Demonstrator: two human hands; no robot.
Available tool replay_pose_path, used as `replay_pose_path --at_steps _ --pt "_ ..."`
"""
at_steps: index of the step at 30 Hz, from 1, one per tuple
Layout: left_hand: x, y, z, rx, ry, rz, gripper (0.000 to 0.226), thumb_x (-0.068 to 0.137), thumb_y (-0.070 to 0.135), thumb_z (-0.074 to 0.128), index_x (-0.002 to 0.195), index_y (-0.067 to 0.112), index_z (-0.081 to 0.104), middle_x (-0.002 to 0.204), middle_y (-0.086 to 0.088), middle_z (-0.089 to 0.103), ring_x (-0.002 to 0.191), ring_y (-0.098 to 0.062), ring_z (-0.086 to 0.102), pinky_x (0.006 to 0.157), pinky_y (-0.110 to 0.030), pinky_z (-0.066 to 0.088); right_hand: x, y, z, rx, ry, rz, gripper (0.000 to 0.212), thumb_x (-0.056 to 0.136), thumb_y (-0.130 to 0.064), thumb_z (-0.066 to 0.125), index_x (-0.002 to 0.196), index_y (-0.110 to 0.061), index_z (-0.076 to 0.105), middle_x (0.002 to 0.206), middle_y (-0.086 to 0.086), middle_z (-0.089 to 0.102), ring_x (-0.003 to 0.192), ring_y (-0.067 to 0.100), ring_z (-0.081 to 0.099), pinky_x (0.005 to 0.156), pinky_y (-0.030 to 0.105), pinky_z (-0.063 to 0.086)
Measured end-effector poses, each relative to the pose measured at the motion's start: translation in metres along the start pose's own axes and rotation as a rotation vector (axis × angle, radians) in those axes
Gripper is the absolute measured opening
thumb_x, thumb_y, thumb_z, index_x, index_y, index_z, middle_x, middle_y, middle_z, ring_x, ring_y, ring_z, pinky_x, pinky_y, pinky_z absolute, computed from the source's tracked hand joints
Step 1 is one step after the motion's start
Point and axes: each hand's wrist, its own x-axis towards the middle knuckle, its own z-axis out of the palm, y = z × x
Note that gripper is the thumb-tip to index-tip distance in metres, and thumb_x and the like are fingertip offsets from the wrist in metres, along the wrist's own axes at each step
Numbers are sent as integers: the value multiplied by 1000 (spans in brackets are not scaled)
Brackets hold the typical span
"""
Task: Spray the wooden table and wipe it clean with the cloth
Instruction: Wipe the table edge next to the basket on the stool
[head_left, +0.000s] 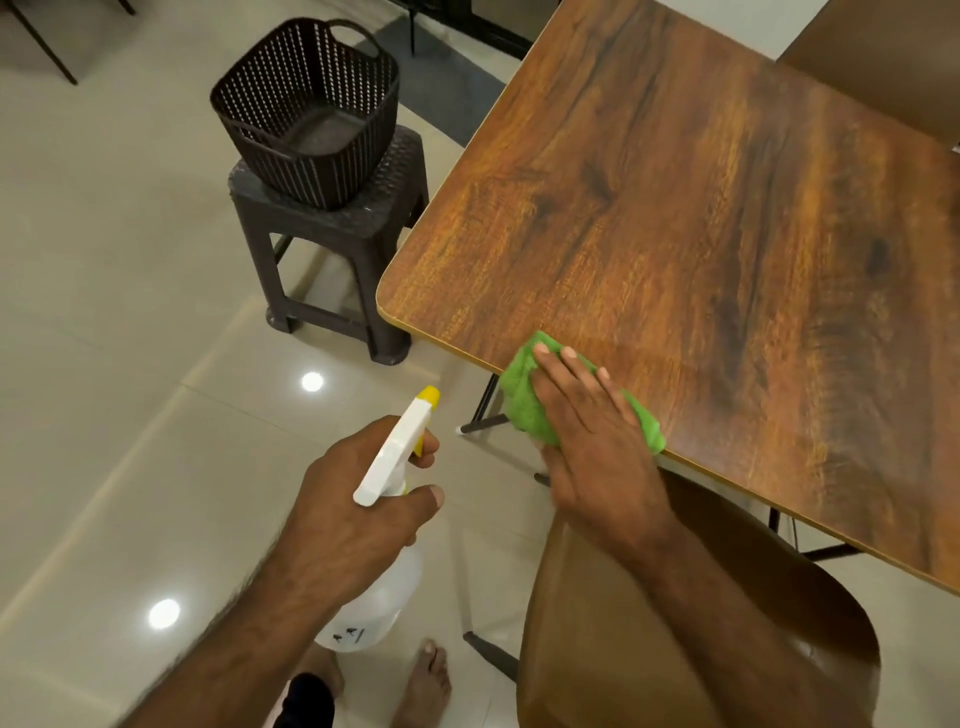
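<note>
The right hand (592, 436) presses the green cloth (524, 400) flat-fingered on the wooden table (701, 218) edge above a brown chair (597, 649), the left hand (358, 499) grips the spray bottle (395, 452), and a basket (311, 104) sits on a stool (332, 228) nearby.

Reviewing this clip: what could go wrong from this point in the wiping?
1. The green cloth overhangs the table edge under the right hand; an outward stroke may drag it off.
2. The spray bottle in the left hand is held over the glossy floor, beside the table; drips or overspray could wet tiles near the bare foot.
</note>
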Motion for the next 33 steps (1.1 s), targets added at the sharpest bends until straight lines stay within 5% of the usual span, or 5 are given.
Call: replay_pose_path --at_steps 14,19,24,29,33 --pt "9 -12 -21 -30 44 -8 33 80 2 79 98 28 69 99 12 72 56 -23 65 53 -11 48 47 -30 12 -107 -21 -70 76 88 -2 45 159 -18 24 168 -3 15 155 16 11 123 45 20" --pt "13 -8 -32 -54 51 2 32 81 4 80 100 27 70 101 10 72 64 -20 65 54 -10 49 17 -7 9 -164 -75 -15 108 68 -9 88 158 -17 28 167 -2 18 155 17 12 123 45 22" --pt "20 -6 -48 -69 77 7 32 80 3 80 98 28 70 99 10 72 62 -19 64 54 -11 50 66 -46 12 -84 -22 -17 74 83 -7 35 157 -16 31 166 -1 22 154 17 16 124 41 20" --pt "30 -5 -60 -57 85 -1 31 80 4 80 98 26 70 99 8 73 55 -19 65 53 -11 49 81 -58 14 -58 -54 -37 82 81 1 41 159 -20 23 167 -6 12 155 12 6 125 35 8" --pt "35 -3 -70 -62 72 1 30 81 5 80 99 26 69 103 10 72 57 -19 66 55 -12 49 49 -33 7 -119 -34 -94 90 76 11 60 157 -17 31 166 -3 20 154 16 15 124 42 20"
